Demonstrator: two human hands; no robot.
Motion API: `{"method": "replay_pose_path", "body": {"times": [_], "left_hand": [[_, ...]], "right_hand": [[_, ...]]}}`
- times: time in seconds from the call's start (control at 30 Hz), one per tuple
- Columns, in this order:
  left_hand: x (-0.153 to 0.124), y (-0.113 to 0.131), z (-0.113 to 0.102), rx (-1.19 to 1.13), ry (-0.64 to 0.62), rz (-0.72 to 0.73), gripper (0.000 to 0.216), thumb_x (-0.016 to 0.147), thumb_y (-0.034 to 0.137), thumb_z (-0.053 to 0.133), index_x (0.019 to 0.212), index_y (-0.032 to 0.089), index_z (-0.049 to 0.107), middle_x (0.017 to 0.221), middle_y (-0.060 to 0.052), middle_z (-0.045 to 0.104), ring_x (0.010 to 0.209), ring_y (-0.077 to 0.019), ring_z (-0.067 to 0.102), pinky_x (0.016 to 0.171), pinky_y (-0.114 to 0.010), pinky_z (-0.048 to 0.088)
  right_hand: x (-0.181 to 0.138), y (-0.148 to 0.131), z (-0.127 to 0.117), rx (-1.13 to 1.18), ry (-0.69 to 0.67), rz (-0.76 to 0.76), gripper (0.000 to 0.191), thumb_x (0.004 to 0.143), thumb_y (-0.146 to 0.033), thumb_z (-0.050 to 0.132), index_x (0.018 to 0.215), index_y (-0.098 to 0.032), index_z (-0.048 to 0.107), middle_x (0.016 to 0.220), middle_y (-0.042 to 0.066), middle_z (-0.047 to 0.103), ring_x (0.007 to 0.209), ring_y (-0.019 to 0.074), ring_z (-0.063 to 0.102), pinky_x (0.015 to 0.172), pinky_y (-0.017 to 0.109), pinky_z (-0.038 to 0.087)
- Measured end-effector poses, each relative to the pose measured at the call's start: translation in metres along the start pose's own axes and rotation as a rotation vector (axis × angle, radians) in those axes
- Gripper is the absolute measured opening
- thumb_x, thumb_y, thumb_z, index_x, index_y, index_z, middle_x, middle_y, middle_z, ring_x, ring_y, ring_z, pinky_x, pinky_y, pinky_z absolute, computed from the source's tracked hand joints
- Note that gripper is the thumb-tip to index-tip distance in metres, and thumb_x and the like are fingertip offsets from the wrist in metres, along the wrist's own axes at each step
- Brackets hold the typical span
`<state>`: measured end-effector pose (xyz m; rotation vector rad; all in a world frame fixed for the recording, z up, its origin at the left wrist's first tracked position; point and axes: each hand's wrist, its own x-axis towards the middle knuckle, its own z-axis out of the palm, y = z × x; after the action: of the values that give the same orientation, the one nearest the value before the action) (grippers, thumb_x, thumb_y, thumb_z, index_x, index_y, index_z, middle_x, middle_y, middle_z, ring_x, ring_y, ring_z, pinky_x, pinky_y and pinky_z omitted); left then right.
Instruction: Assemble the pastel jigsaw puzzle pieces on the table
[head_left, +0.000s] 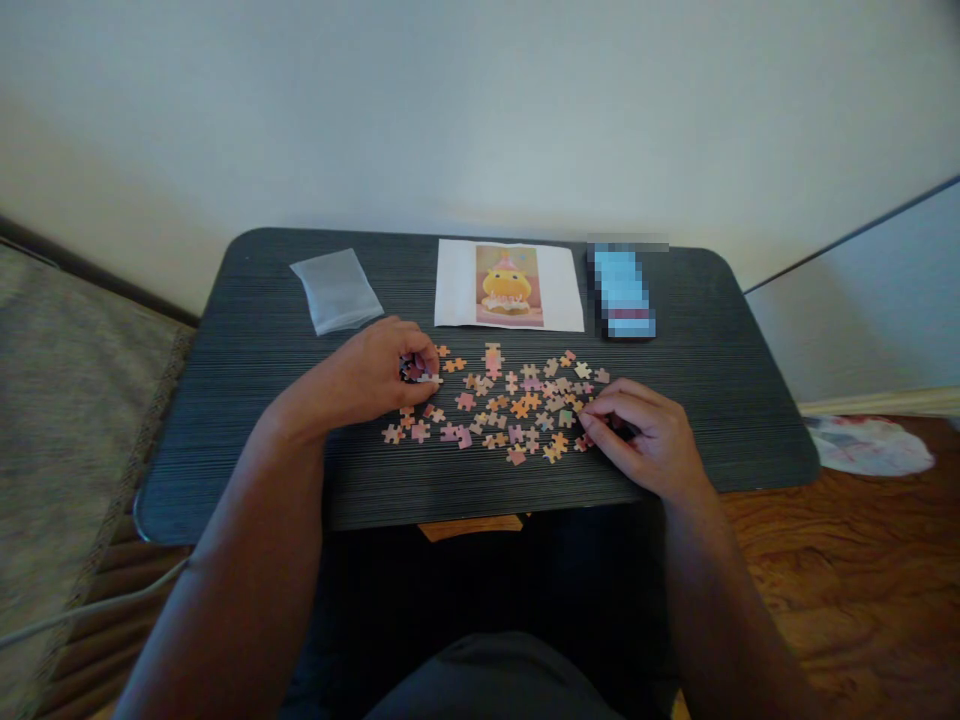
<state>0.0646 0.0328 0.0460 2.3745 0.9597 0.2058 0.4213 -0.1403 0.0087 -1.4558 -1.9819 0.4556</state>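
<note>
Many small jigsaw puzzle pieces in pink, orange and pale colours lie loosely scattered across the middle of the dark table. My left hand is curled at the left end of the spread, with its thumb and fingers closed around a pale puzzle piece. Some darker pieces show beneath its fingers. At the right end, my right hand has thumb and index finger pinched at the edge of the pieces, beside a green-tinted piece. What lies between those fingertips is mostly hidden. Two joined pieces stand slightly above the others.
A white sheet with a printed picture of a yellow figure and cake lies behind the pieces. To its left is a clear plastic bag, to its right a pixelated blue object. The table touches the wall.
</note>
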Motion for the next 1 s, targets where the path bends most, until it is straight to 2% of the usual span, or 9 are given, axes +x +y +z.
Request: {"method": "replay_pose_path", "body": {"times": [0.47, 0.73, 1.0], "left_hand": [[-0.0007, -0.0002, 0.0004, -0.050, 0.011, 0.017, 0.021, 0.095, 0.039, 0.067, 0.089, 0.023, 0.079, 0.093, -0.004, 0.077, 0.091, -0.0207, 0.068, 0.086, -0.037, 0.050], [-0.0002, 0.0000, 0.0004, -0.069, 0.035, -0.005, 0.023, 0.096, 0.037, 0.064, 0.085, 0.022, 0.077, 0.088, -0.004, 0.076, 0.085, -0.0192, 0.068, 0.080, -0.035, 0.050], [-0.0010, -0.0002, 0.0014, -0.075, 0.035, -0.039, 0.025, 0.098, 0.040, 0.064, 0.091, 0.021, 0.079, 0.093, -0.006, 0.077, 0.089, -0.0210, 0.070, 0.083, -0.036, 0.054]], "right_hand": [[-0.0002, -0.0002, 0.0018, 0.023, -0.012, 0.017, 0.009, 0.104, -0.021, 0.072, 0.097, -0.025, 0.077, 0.091, 0.003, 0.072, 0.082, 0.0208, 0.069, 0.075, 0.039, 0.054], [-0.0005, -0.0017, 0.0018, 0.009, -0.017, 0.016, 0.009, 0.103, -0.019, 0.072, 0.101, -0.026, 0.077, 0.093, 0.003, 0.072, 0.082, 0.0202, 0.069, 0.076, 0.038, 0.054], [-0.0005, -0.0014, 0.0025, 0.006, -0.026, 0.021, 0.010, 0.105, -0.021, 0.070, 0.099, -0.027, 0.076, 0.092, 0.004, 0.073, 0.082, 0.0205, 0.070, 0.075, 0.038, 0.055]]}}
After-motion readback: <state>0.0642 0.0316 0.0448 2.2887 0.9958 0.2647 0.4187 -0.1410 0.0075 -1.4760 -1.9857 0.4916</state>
